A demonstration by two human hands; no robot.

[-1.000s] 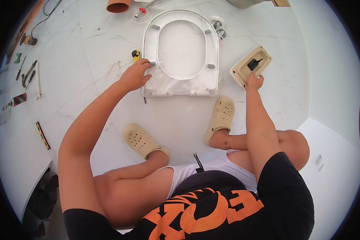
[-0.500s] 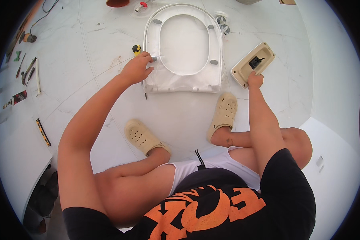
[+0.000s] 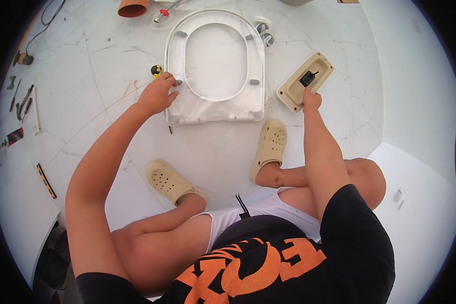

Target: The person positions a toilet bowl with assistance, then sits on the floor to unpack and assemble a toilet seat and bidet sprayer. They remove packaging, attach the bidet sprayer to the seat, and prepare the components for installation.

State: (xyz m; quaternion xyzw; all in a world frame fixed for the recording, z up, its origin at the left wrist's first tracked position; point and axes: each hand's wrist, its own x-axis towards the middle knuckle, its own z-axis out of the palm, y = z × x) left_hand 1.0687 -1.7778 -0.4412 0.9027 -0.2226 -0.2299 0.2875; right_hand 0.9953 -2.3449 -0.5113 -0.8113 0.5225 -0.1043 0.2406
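A white toilet seat lies flat on the marble floor, wrapped in clear plastic, with small grey pads on its ring. My left hand grips its left edge by one grey pad. A yellow-and-black screwdriver handle lies just beyond that hand. My right hand reaches into a beige rectangular tray to the right of the seat, its fingers at a small black part; whether it grips the part is hidden.
I sit on the floor with beige clogs on both feet. An orange pipe end and chrome fittings lie beyond the seat. Hand tools and a yellow level lie at the left.
The view has shifted a little, so the seat sits slightly higher in the picture. Both hands stay where they were, on the seat's edge and at the tray.
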